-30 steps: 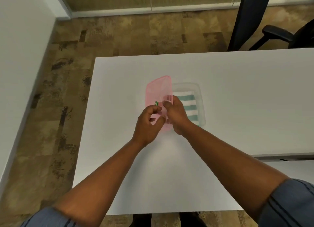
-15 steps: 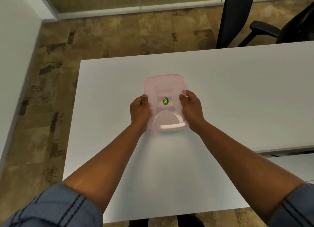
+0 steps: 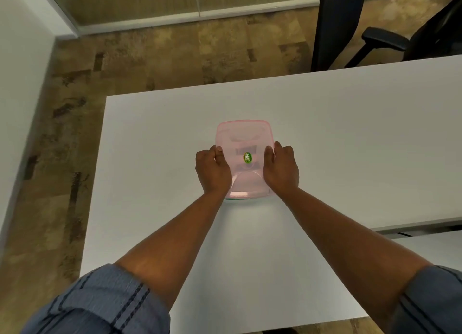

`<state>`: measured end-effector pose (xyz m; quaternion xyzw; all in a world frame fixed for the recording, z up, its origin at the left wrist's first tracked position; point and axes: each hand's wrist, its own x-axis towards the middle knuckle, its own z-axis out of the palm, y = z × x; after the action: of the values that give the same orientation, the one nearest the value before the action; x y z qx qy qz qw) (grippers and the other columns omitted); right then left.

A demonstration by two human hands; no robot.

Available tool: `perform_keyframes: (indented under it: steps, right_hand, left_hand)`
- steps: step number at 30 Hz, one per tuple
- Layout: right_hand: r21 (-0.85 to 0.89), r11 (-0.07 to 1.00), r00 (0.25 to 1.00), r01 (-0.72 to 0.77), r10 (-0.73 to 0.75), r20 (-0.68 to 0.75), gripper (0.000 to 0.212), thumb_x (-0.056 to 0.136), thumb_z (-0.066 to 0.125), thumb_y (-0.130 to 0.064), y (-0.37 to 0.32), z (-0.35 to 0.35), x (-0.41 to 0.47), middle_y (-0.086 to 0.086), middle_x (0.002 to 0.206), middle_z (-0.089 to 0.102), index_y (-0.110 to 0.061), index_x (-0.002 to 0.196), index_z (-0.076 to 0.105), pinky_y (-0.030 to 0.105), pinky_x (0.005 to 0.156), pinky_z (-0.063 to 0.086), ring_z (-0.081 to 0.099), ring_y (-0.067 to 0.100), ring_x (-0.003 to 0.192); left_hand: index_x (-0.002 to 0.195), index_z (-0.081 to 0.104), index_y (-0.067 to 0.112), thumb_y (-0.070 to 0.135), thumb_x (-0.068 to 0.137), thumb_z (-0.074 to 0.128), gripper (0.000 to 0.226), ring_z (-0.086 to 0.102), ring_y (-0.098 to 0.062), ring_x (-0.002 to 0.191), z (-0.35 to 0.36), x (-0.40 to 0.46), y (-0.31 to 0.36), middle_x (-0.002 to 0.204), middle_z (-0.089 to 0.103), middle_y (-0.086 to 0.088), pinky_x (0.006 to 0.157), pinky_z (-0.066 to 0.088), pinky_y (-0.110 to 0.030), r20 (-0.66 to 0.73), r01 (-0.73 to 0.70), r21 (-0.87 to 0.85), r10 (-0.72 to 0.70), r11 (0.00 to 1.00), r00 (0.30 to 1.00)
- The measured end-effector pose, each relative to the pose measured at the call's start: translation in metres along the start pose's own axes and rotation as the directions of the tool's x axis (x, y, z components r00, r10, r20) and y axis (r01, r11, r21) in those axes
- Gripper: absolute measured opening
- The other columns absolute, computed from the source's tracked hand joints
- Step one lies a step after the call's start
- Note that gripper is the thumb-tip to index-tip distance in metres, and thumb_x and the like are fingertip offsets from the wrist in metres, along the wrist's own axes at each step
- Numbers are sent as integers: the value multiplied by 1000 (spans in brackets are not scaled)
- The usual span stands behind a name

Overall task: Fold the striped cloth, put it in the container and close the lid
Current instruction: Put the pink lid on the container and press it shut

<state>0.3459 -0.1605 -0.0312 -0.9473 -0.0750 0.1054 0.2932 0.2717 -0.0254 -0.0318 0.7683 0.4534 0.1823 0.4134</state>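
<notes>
The translucent pink plastic lid (image 3: 243, 143) lies flat over the clear plastic container (image 3: 236, 198), of which only a thin edge shows at the near side. Dark shapes show faintly through the lid, but I cannot tell whether they are the striped cloth. A small green and yellow oval sticker (image 3: 247, 157) sits near the lid's middle. My left hand (image 3: 212, 171) clasps the left edge, thumb laid on top of the lid and fingers curled down the side. My right hand (image 3: 282, 170) does the same on the right edge, thumb on top, fingers wrapped over the rim. Both hands are closed on the lid and box together. The container rests near the middle of the white rectangular table (image 3: 350, 146). Beyond the table's far edge stand a black office chair (image 3: 390, 40) and brown patterned carpet (image 3: 175, 58). My rolled blue denim sleeves (image 3: 105, 306) show at the bottom.
</notes>
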Motion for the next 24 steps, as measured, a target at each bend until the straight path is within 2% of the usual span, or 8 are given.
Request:
perform_keyframes:
  steps: [3,7,12,16,19,21,24]
  right_hand:
    - [-10,1000,1000,7,-7,0,38,105,31,-39,1,3,-1,15,104,50,-8,103,52,37,68,41,61,40,83]
    - [-23,999,1000,24,-24,16,37,105,31,-38,6,6,-2,17,109,50,-7,106,53,42,72,50,61,42,84]
    - [-27,998,999,49,-48,9,40,106,32,-36,9,11,-2,17,119,48,-12,133,48,41,75,46,60,42,95]
    - [-7,998,998,55,-54,18,43,106,30,-35,10,13,-4,16,124,47,-14,141,43,42,79,47,59,42,103]
    - [-2,998,997,59,-59,48,46,107,28,-35,10,14,-2,17,130,50,-13,145,40,45,85,48,58,43,109]
    - [-16,998,995,64,-63,72,49,107,27,-35,10,14,-1,17,133,51,-12,149,36,47,88,48,57,44,113]
    - [-3,999,994,38,-38,106,54,107,24,-39,11,16,-3,16,140,50,-14,155,28,49,93,47,55,42,120]
  left_hand:
    - [107,70,2,25,106,45,34,56,-21,93,0,-1,-4,111,60,-14,86,45,-27,10,33,-33,-33,999,999]
    - [107,70,1,25,106,45,35,62,-31,101,-2,0,-6,108,65,-18,91,53,-42,47,34,-56,-31,998,998]
    - [103,68,0,23,106,45,33,63,-35,99,-2,2,-13,104,66,-20,89,54,-45,76,37,-73,-31,997,997]
    - [95,66,0,21,106,44,33,61,-34,92,-2,3,-17,97,64,-20,81,51,-41,85,-20,-59,25,998,996]
    - [105,67,-2,23,107,43,34,59,-32,99,0,3,-22,103,62,-20,89,51,-42,93,-47,-43,51,998,994]
    - [121,64,-1,23,107,43,35,58,-27,106,1,2,-25,111,59,-15,94,47,-34,99,-51,-40,55,998,994]
    - [149,44,11,23,108,41,43,47,-13,105,1,-1,-31,114,48,-3,96,36,-23,113,-77,-20,79,997,990]
